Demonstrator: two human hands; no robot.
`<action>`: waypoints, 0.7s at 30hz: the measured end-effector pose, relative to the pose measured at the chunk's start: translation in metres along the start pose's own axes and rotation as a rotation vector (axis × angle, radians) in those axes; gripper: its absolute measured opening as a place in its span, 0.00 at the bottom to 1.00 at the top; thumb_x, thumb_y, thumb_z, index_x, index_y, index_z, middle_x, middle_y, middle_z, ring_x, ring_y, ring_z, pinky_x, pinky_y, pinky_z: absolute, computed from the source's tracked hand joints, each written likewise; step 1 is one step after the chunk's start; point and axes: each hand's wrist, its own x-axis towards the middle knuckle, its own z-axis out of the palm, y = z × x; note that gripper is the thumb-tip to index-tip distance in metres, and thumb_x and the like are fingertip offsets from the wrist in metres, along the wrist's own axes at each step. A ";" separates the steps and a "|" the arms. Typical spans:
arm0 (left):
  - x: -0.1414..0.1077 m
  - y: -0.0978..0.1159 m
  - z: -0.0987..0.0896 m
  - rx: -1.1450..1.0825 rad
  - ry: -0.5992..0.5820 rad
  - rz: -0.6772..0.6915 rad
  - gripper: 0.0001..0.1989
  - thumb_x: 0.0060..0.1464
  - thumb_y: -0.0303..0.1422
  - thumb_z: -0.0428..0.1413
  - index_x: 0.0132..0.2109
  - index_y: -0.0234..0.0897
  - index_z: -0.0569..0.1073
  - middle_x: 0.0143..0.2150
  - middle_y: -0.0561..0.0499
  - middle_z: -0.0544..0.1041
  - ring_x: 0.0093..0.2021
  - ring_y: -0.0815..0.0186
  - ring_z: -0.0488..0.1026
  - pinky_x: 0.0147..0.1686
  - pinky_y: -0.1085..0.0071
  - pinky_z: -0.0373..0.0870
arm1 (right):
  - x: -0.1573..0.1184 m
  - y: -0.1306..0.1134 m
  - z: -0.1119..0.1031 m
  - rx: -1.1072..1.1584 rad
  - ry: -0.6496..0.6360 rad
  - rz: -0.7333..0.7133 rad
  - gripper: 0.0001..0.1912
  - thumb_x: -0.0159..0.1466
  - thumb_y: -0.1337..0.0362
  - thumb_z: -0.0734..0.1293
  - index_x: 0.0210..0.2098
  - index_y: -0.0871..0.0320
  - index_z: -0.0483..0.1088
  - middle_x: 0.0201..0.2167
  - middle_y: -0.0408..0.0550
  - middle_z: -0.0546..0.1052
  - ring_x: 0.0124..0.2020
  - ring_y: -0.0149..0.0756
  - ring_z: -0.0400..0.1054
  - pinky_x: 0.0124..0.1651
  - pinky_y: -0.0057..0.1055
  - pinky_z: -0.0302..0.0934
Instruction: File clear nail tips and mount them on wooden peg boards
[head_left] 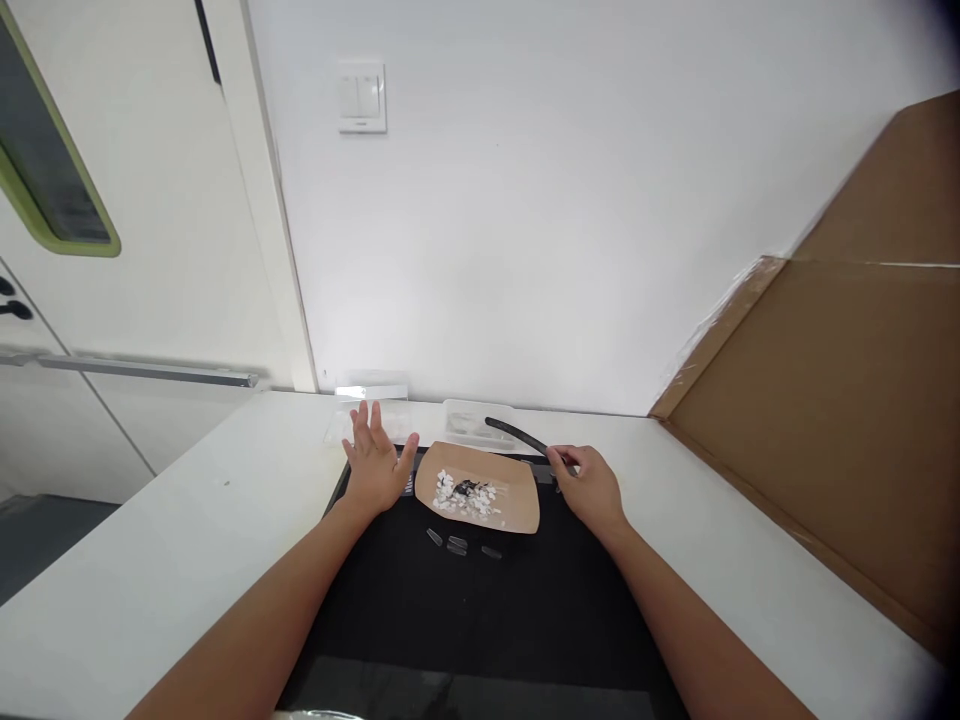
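Observation:
My right hand [591, 490] holds a black curved nail file [517, 431] by one end, its free end pointing left over a clear plastic box [472, 420]. Fingers spread, my left hand [375, 470] is held up at the left of a brown paper tray [521, 505] and has nothing in it. White flakes [457, 498] and some dark bits [471, 487] lie in the tray. On the black mat [465, 620] in front of it are several clear false nail tips [457, 545].
Behind my left hand stands another clear plastic container [371, 393], near the white wall [480, 230]. A large cardboard sheet [840, 400] leans along the right side of the white table [202, 520]. A door [165, 200] is at the left.

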 end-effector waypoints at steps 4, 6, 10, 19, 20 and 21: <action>-0.006 0.005 0.002 0.045 -0.065 0.037 0.44 0.68 0.55 0.45 0.78 0.41 0.34 0.80 0.36 0.33 0.79 0.42 0.27 0.68 0.26 0.34 | -0.001 0.001 0.002 -0.017 -0.020 0.008 0.21 0.66 0.47 0.64 0.40 0.56 0.80 0.37 0.51 0.78 0.41 0.44 0.72 0.45 0.39 0.65; -0.009 0.005 0.004 0.059 -0.109 0.029 0.44 0.68 0.55 0.44 0.78 0.41 0.34 0.80 0.36 0.33 0.79 0.41 0.28 0.68 0.26 0.33 | -0.001 0.002 0.002 -0.026 -0.026 0.024 0.20 0.65 0.47 0.65 0.40 0.56 0.79 0.37 0.51 0.79 0.40 0.44 0.73 0.43 0.38 0.65; -0.012 0.005 0.005 0.047 -0.151 0.030 0.43 0.68 0.56 0.44 0.78 0.42 0.35 0.80 0.37 0.33 0.79 0.41 0.28 0.68 0.27 0.31 | 0.000 0.004 0.002 -0.028 -0.037 0.048 0.20 0.64 0.47 0.66 0.40 0.57 0.78 0.37 0.51 0.80 0.39 0.44 0.74 0.42 0.39 0.65; -0.012 0.007 0.005 0.026 -0.152 0.012 0.41 0.68 0.55 0.45 0.76 0.42 0.39 0.80 0.36 0.36 0.79 0.42 0.30 0.68 0.27 0.32 | 0.000 -0.012 -0.010 0.005 -0.076 0.032 0.19 0.66 0.46 0.65 0.43 0.53 0.78 0.38 0.48 0.82 0.39 0.43 0.76 0.40 0.37 0.66; -0.012 0.007 0.005 0.026 -0.159 0.010 0.41 0.68 0.55 0.45 0.76 0.42 0.39 0.80 0.36 0.36 0.79 0.42 0.30 0.68 0.27 0.32 | -0.001 -0.015 -0.013 0.000 -0.066 0.031 0.19 0.67 0.46 0.65 0.43 0.53 0.78 0.39 0.48 0.82 0.40 0.43 0.75 0.40 0.37 0.66; -0.013 0.008 0.005 0.028 -0.169 0.007 0.41 0.68 0.55 0.44 0.76 0.42 0.39 0.80 0.36 0.35 0.79 0.42 0.30 0.68 0.27 0.32 | -0.002 -0.019 -0.015 -0.006 -0.054 0.030 0.18 0.67 0.47 0.65 0.42 0.52 0.78 0.39 0.48 0.82 0.40 0.44 0.75 0.40 0.37 0.65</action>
